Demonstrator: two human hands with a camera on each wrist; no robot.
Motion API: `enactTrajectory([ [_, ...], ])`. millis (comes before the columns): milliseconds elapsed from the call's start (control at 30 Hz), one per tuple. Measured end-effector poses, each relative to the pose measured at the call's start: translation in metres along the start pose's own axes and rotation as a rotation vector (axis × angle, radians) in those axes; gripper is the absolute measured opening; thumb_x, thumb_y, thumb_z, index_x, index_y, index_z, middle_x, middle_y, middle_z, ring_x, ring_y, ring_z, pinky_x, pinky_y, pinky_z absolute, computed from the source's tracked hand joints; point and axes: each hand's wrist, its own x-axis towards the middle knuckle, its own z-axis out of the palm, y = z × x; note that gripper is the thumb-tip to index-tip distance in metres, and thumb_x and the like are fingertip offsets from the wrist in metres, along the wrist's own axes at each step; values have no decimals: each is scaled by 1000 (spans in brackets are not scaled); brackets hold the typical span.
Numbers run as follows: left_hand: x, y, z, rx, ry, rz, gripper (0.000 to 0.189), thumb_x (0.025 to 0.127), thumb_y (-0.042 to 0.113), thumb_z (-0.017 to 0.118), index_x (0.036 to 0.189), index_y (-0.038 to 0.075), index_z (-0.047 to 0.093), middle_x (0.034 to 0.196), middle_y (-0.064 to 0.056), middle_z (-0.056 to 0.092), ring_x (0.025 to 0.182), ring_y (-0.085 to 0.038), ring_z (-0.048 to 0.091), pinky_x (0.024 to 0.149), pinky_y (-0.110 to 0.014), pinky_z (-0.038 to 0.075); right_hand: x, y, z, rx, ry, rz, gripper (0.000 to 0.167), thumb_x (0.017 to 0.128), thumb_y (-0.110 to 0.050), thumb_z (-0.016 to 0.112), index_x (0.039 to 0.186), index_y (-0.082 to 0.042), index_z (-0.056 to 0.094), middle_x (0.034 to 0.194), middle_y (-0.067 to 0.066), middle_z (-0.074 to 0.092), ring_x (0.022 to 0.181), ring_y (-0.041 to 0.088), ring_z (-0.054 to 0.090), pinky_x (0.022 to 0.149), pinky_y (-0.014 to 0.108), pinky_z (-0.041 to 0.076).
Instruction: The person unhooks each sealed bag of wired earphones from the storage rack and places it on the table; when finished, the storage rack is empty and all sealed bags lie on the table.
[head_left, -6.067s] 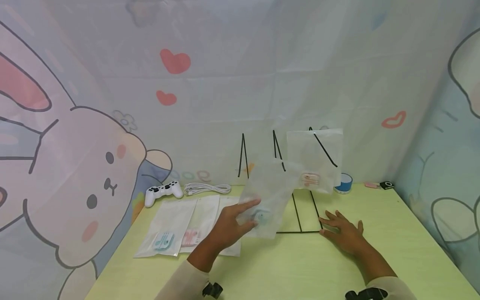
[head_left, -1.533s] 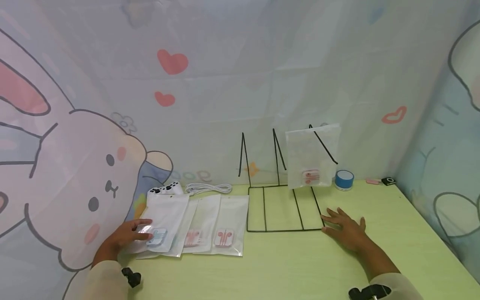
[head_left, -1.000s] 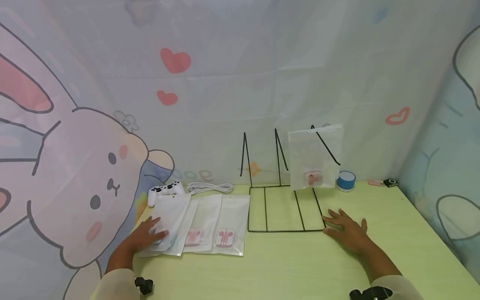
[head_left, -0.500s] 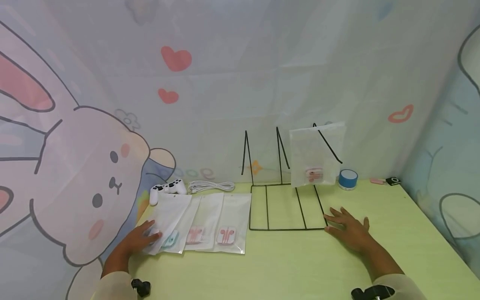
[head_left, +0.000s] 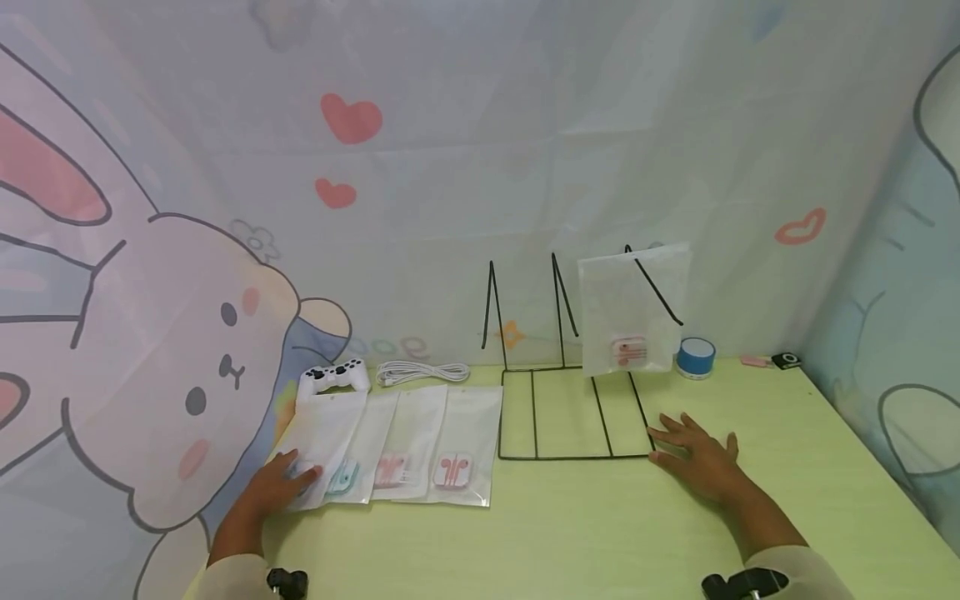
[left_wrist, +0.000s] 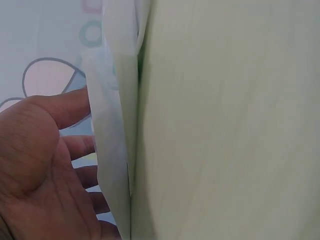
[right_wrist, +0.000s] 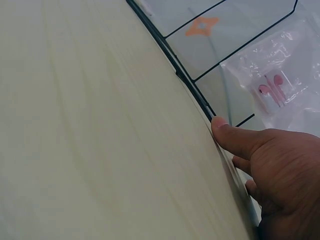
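**Left hand (head_left: 270,487) on the end bag (head_left: 326,425), right hand (head_left: 701,458) at the rack (head_left: 611,457)**

The step in hand seems to be settling the end bag, the leftmost of a row of four on the table (head_left: 562,542), close to its left edge. The left hand's fingers are loosely spread over the bag's lower part, thumb well apart from the index finger; they touch the film, but the fingertips are partly hidden, and no firm pinch shows. The right hand is also spread and relaxed, gripping nothing, its thumb and index finger touching the rack's front right corner, probably to steady it.

The next move likely calls for care with the overlap: lifting the left fingers straight off should keep the bags from dragging on each other, while raising the bag would need a clean pinch of its film.

The bags are flat, oblong and thin, of milky, faintly glossy plastic. The second shows blue earphones (head_left: 344,477) in a rounded case; the third and fourth hold pink ones. The rack is thin black wire, its base a barred rectangle toward the table's back edge. From its rightmost hook hangs another bag (head_left: 630,292), limp and creased. A smooth white gamepad (head_left: 333,377) and a coiled cable (head_left: 422,372) lie behind the row.
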Motion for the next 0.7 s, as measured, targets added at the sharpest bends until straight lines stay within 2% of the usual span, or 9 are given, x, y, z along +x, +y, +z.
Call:
enactTrajectory([
  [300, 3, -1, -1, 18, -18, -43, 93, 108, 49, 61, 159, -21, 29, 165, -51, 19, 154, -71, 23, 124, -79, 29, 1, 1, 1, -8, 9, -8, 55, 103, -44, 74, 149, -14, 69, 169, 24, 45, 161, 59, 25, 110, 96, -10],
  [467, 6, -1, -3, 28, 0, -23, 89, 108, 43, 61, 160, -22, 27, 166, -52, 16, 154, -73, 19, 124, -80, 28, 1, -1, 0, 3, 10, -12, 55, 103, -42, 74, 149, -13, 68, 169, 25, 45, 161, 59, 24, 110, 96, -11],
  [600, 5, 8, -4, 19, 26, 2, 89, 108, 41, 63, 162, -20, 26, 167, -50, 17, 154, -72, 21, 125, -79, 28, 0, -2, -1, 15, 6, -8, 55, 103, -42, 74, 148, -12, 68, 169, 26, 44, 161, 60, 24, 110, 96, -11],
  [700, 5, 19, -3, 14, 41, 8, 92, 107, 43, 65, 164, -16, 24, 170, -46, 15, 156, -72, 16, 125, -81, 24, 0, -2, -1, 16, 6, -8, 55, 103, -42, 74, 149, -11, 68, 169, 26, 44, 161, 60, 24, 110, 96, -12],
])
